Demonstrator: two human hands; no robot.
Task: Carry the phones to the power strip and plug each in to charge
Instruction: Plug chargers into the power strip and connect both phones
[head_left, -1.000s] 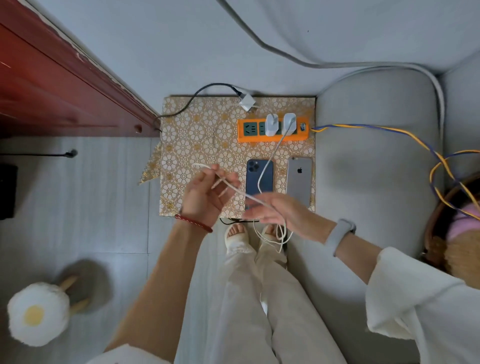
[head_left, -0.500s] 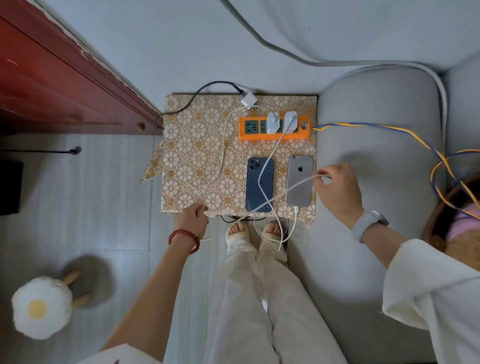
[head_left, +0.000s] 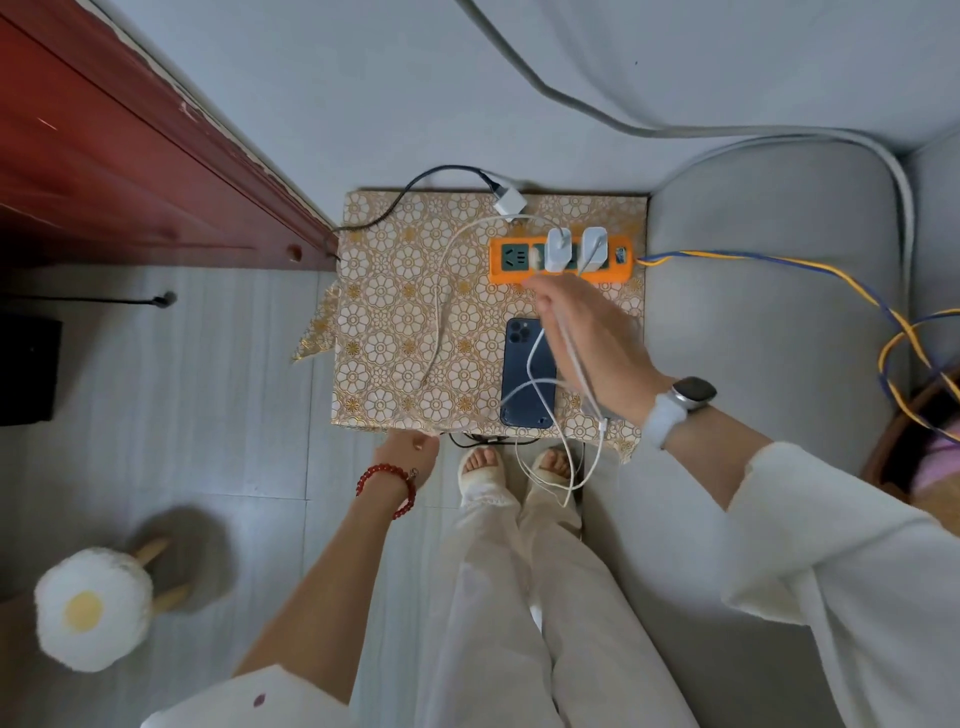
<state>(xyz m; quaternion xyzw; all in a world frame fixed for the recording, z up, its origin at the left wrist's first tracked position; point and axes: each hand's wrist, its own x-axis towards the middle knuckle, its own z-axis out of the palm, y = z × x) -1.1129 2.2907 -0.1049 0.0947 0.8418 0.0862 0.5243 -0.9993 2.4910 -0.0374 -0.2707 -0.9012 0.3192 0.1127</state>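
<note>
**Right hand swings in over the strip**

Since half a second ago my right hand (head_left: 582, 343) has swept from the sofa side to just in front of the power strip (head_left: 561, 258), and it now covers the silver phone, so I can't see that one. It pinches a white cable (head_left: 575, 364) between the fingers, the line trailing down past the near edge of the worktop (head_left: 395, 312). The blue phone (head_left: 527, 374) lies face down just in front of the strip, cable loops across its back. Two white chargers (head_left: 558, 249) sit in the strip. My left hand (head_left: 410, 454) rests at the worktop's near edge, farthest from the strip; whether it grips anything I can't tell. I judge I'm tidying or tracing a lead towards its charger; whether the blue phone is plugged in isn't clear.
</note>
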